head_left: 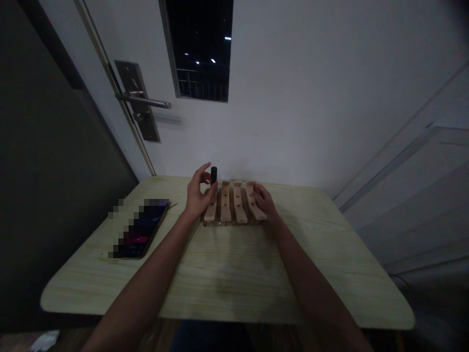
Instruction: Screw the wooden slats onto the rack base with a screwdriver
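Observation:
A small wooden slatted rack (231,204) with several curved slats lies on the pale table (227,274) near its far edge. My left hand (197,194) is at the rack's left end, thumb and fingers pinched on a small black upright object (213,174) above the left slat. My right hand (264,201) rests on the rack's right end, fingers curled over the rightmost slat.
A dark phone (143,229) lies on the table at the left. Behind the table is a white door with a metal lever handle (144,101) and a narrow dark window (201,49). The table's rounded front edge is near me.

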Motion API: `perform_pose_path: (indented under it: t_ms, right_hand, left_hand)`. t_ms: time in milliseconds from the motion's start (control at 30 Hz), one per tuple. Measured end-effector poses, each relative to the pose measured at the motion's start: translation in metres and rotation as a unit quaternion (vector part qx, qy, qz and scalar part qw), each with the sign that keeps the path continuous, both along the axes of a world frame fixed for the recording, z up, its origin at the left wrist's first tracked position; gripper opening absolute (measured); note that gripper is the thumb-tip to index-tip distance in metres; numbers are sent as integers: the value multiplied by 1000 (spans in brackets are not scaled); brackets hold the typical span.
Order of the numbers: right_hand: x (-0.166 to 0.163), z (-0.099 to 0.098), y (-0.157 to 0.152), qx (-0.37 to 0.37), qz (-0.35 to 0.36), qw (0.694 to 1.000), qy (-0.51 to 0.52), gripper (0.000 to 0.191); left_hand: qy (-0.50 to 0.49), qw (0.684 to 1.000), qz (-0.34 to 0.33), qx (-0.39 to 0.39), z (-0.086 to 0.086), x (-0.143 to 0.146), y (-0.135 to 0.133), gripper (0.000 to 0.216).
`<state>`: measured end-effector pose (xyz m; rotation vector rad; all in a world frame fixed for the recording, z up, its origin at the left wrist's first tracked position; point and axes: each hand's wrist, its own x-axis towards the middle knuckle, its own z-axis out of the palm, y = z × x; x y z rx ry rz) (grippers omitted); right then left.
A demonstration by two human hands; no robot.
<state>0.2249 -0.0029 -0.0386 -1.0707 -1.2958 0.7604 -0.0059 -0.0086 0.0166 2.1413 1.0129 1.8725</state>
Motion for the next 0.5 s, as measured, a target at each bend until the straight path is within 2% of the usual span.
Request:
perform_pose_path:
  t_ms: [167,367,500]
  right_hand:
    - [0,0,-2,5,-1,1000,-15,29]
    - [-1,1,-3,8,6,1000,-11,29]
    - [-1,0,-2,10,5,1000,-8,28]
  left_hand:
    - [22,1000,4,4,3,-1,-4,45]
    - [34,999,32,24,4,-3,-2,47]
    - [22,1000,21,6,1,-2,2,48]
